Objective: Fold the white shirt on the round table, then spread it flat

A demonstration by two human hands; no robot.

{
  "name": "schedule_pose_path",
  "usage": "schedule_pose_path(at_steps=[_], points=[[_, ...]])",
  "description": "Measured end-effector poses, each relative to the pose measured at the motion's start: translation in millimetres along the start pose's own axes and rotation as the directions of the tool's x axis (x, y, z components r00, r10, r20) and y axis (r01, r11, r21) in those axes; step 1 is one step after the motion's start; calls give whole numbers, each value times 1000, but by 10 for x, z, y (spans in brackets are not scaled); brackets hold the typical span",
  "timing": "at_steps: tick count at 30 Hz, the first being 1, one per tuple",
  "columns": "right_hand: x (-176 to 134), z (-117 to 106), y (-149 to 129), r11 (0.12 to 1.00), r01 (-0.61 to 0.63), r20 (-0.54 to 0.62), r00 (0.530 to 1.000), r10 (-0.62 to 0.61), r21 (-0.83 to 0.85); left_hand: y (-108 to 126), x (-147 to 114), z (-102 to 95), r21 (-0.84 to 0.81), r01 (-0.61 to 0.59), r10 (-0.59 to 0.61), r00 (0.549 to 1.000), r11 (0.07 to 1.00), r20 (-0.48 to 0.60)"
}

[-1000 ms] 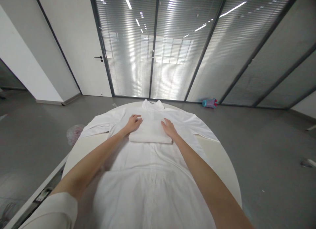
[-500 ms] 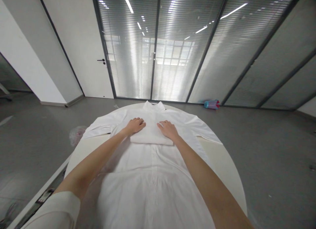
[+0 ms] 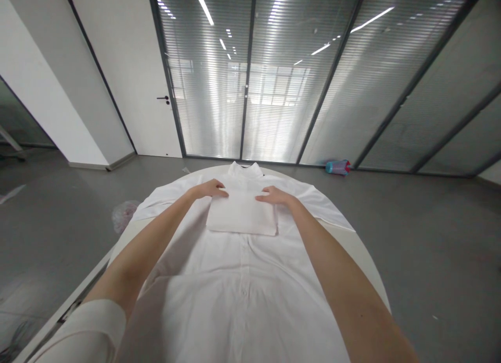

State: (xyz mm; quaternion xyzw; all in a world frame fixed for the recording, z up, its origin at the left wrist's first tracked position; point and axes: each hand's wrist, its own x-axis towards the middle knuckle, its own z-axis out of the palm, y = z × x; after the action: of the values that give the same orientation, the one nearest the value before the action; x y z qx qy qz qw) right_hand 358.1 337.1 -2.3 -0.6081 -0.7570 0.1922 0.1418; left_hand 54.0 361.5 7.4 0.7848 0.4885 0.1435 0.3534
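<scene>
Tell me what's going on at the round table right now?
A person has a white shirt spread flat, buttons up, over a round white table. On its chest lies a smaller folded white cloth. The left hand and right hand rest at the folded cloth's far corners, fingers flat on the fabric. A pink and blue bottle lies on the floor beyond.

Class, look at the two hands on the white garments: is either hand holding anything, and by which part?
Both hands, left hand and right hand, touch the folded white cloth at its far corners; a true grip cannot be told.
</scene>
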Motion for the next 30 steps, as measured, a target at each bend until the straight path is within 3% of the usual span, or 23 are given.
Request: schedule_pose_path(at_steps=[2, 5, 8, 9, 11, 12, 14, 18, 22, 26, 30], points=[[-60, -169, -75, 993, 87, -61, 995, -82, 82, 161, -129, -127, 27, -150, 153, 981, 988, -121], [-288, -387, -231, 959, 269, -304, 924, -232, 86, 380, -384, -244, 229, -361, 420, 853, 904, -311], [-683, -337, -307, 938, 318, -426, 836, -345, -137, 412, -650, -91, 497, -426, 609, 735, 756, -298], [-828, -246, -297, 927, 312, -394, 840, -372, -209, 364, -725, 22, 564, -421, 635, 729, 710, -255], [-1098, -2, -228, 899, 325, -219, 893, -394, -295, 204, -844, 291, 642, -433, 643, 755, 633, -125], [-1209, 125, -179, 893, 340, -120, 914, -388, -296, 111, -889, 422, 653, -456, 636, 770, 605, -50], [-1371, 336, -83, 908, 327, -49, 935, -351, -263, -52, -951, 629, 644, -492, 625, 780, 586, 26], [-1453, 524, -17, 937, 227, -212, 934, -287, -267, -145, -963, 785, 614, -478, 641, 766, 628, -59], [-1397, 642, -54, 891, 238, -239, 907, -346, -386, -87, -855, 882, 627, -470, 659, 747, 622, -94], [-1410, 744, -58, 874, 244, -263, 889, -374, -420, -123, -774, 1045, 657, -460, 704, 694, 597, -154], [-1476, 746, -101, 892, 149, -362, 876, -319, -427, -158, -792, 1114, 674, -456, 739, 643, 581, -202]])
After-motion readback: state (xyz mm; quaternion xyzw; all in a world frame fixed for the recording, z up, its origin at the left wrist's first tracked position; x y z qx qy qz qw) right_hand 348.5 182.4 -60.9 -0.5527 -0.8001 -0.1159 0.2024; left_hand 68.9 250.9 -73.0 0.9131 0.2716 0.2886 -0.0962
